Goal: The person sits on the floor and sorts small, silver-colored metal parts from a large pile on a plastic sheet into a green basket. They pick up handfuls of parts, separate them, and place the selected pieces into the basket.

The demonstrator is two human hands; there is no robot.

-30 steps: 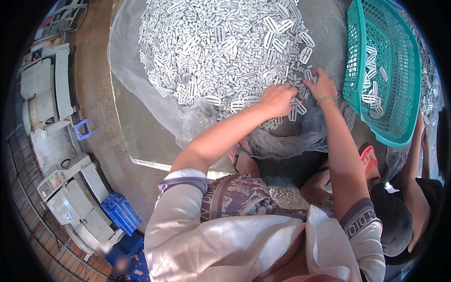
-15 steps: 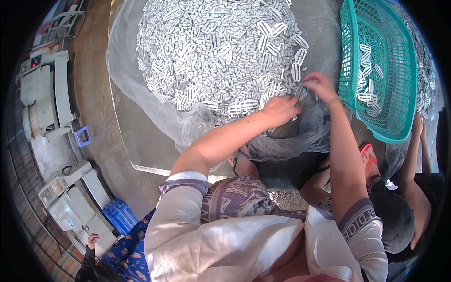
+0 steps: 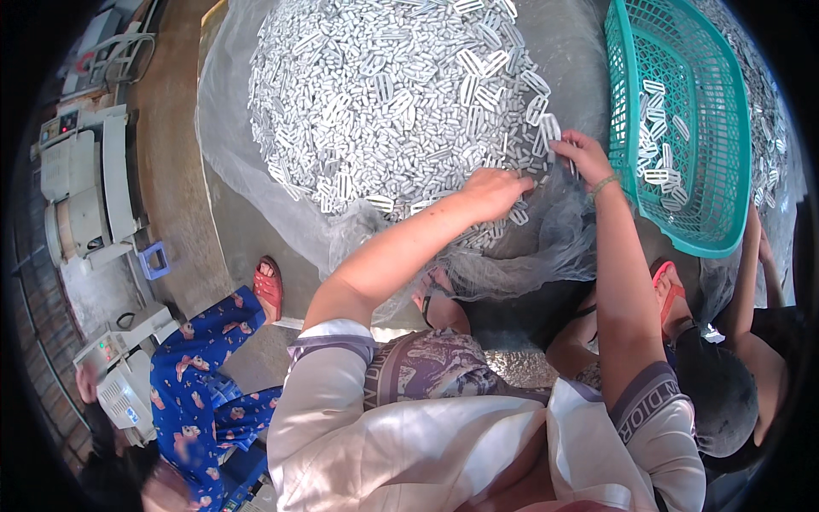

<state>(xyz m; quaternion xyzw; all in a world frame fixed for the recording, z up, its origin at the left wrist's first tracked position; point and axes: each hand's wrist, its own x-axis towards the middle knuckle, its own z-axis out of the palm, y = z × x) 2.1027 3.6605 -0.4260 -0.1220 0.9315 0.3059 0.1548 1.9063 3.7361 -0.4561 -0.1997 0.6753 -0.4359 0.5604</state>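
Observation:
A large heap of small silver-grey metal pieces point(image 3: 384, 119) lies on a sheer net cloth point(image 3: 294, 200), with larger slotted oval buckles point(image 3: 469, 90) scattered over it. My right hand point(image 3: 587, 160) pinches a slotted metal buckle point(image 3: 548, 130) between thumb and fingers at the heap's right edge. To its left, my left hand point(image 3: 495, 193) rests low over the near right part of the heap. Its fingers are closed together at the small pieces, and what they hold, if anything, is too small to name.
Right of the heap stands a green plastic basket point(image 3: 636, 183) with several slotted buckles inside. A co-worker's arm point(image 3: 744, 256) reaches past its far side. At left, a person in blue patterned trousers point(image 3: 192, 375) is beside grey machines point(image 3: 81, 179). A small purple stool point(image 3: 153, 260) stands nearby.
My right hand has lifted a buckle slightly up from the heap's edge. My left hand has drawn a little left, apart from it. The person at left has stepped closer to the heap.

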